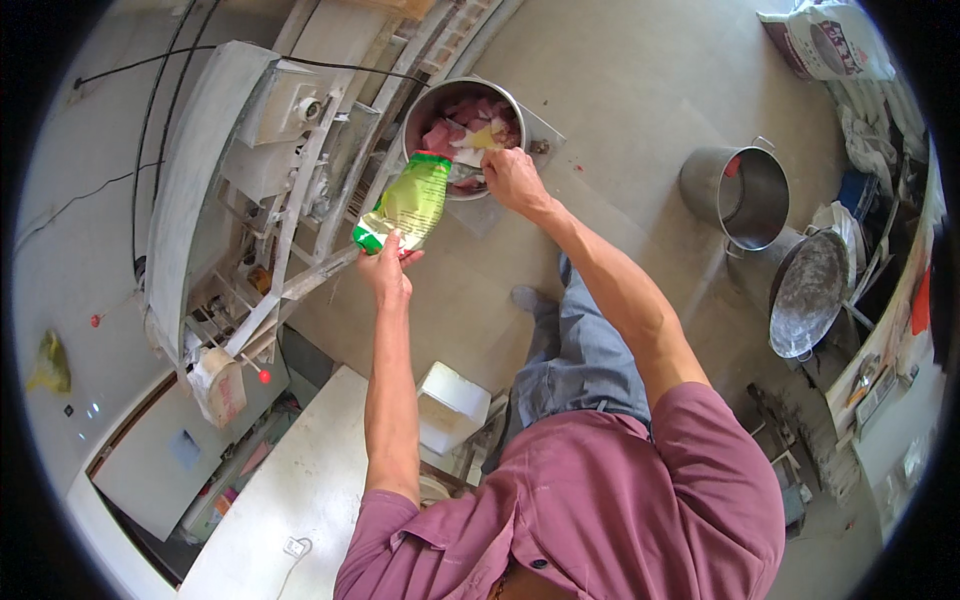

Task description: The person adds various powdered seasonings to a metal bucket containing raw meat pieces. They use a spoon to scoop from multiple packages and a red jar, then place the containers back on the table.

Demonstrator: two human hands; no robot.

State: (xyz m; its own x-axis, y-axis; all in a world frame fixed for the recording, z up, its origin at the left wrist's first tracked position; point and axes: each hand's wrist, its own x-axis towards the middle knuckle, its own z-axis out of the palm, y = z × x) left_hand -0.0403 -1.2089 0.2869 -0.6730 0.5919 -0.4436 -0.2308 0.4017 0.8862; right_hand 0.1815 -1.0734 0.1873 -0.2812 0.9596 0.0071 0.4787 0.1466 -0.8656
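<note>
My left hand [388, 271] grips the bottom end of a green-and-yellow plastic packet [411, 201] with printed writing. The packet is tilted, its red-edged end at the near left rim of a round metal pot [410, 124]. Pink chunks that look like raw meat [442, 136] lie inside the pot, with white powder [469, 156] and a yellow patch [482, 137] on top. My right hand [516, 178] is at the pot's near right rim, fingers curled in. Whether it holds anything is hidden.
A metal frame machine [289, 180] stands left of the pot. On the floor to the right are a tall metal pot [699, 180] and another with a whitish lid [810, 300]. A white table [300, 465] and a white foam box [454, 405] are near my left side. A printed sack [832, 41] sits far right.
</note>
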